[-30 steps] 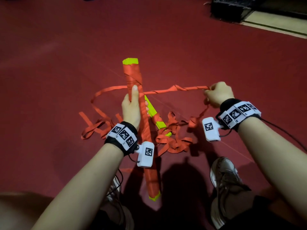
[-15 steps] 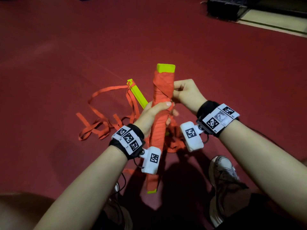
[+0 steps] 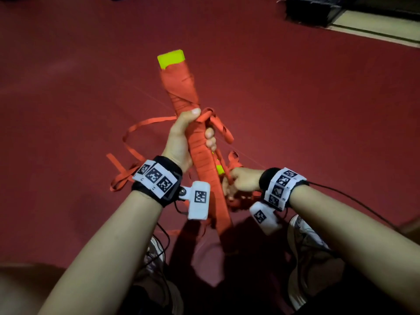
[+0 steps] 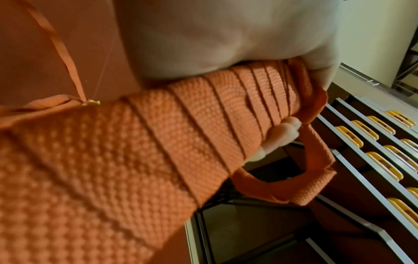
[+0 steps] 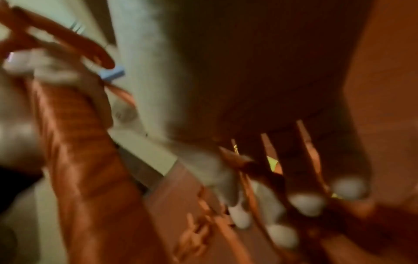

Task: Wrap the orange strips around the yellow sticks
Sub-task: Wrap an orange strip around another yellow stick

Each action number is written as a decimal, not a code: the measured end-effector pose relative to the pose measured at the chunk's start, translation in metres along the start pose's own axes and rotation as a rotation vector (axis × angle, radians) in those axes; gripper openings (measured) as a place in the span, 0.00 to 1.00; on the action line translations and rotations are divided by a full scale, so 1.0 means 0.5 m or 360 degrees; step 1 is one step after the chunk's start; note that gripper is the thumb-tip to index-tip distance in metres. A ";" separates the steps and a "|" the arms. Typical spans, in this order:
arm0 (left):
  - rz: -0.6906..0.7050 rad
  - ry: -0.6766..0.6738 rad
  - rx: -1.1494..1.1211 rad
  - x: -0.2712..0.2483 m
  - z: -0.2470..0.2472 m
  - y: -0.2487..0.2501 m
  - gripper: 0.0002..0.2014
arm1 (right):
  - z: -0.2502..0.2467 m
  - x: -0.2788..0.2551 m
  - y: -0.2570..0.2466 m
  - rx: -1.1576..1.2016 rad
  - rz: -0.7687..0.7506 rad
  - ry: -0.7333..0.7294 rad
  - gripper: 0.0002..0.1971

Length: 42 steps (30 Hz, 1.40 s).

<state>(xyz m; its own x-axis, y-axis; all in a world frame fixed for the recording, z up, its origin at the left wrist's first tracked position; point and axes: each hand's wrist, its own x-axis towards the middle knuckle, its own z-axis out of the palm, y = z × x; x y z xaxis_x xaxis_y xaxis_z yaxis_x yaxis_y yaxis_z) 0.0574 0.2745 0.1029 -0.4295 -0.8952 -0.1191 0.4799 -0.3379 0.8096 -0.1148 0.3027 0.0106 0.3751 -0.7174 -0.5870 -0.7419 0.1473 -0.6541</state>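
A long yellow stick (image 3: 171, 59), almost wholly wound in orange strip (image 3: 181, 92), stands tilted in the head view with only its yellow top bare. My left hand (image 3: 181, 137) grips it at mid-length, thumb on the front. In the left wrist view the wound stick (image 4: 158, 142) fills the frame and my fingertips (image 4: 282, 132) curl round it beside a loose loop. My right hand (image 3: 241, 181) holds the free orange strip (image 3: 221, 129), drawn down to the right of the stick. A second yellow stick (image 3: 219, 170) shows behind as a sliver. The right wrist view is blurred.
Loose orange strips (image 3: 127, 153) trail on the red floor (image 3: 68, 87) to the left. A dark crate (image 3: 313, 10) stands at the far right by a pale floor strip. My shoes (image 3: 304, 242) are near the bottom, and grey racks with yellow handles (image 4: 373, 142) show in the left wrist view.
My right hand has dropped from beside the stick's upper part down to its lower right, pulling the strip along. The stick's top has tilted leftward and my left hand holds it higher.
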 end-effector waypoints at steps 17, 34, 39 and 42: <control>-0.0068 0.0200 0.0614 0.000 -0.029 -0.035 0.18 | -0.154 -0.070 -0.074 0.0245 -0.0481 0.0940 0.10; 0.0036 0.0318 0.0854 -0.007 0.018 -0.092 0.11 | -0.132 -0.084 -0.120 -0.0759 -0.0192 0.0773 0.11; 0.0202 0.0658 0.0768 0.003 -0.005 -0.078 0.14 | -0.146 -0.087 -0.109 -0.0547 -0.0243 0.0796 0.20; 0.0302 0.0982 0.0474 0.014 -0.034 -0.047 0.07 | -0.165 -0.079 -0.055 -0.0335 -0.0130 0.0727 0.13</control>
<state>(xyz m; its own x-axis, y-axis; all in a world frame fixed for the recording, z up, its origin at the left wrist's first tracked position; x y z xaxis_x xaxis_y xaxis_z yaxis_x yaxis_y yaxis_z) 0.0562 0.2713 0.0736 0.1946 -0.9617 -0.1929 0.2362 -0.1449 0.9608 -0.1553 0.2707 0.0910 0.1900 -0.9524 -0.2386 -0.8338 -0.0282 -0.5514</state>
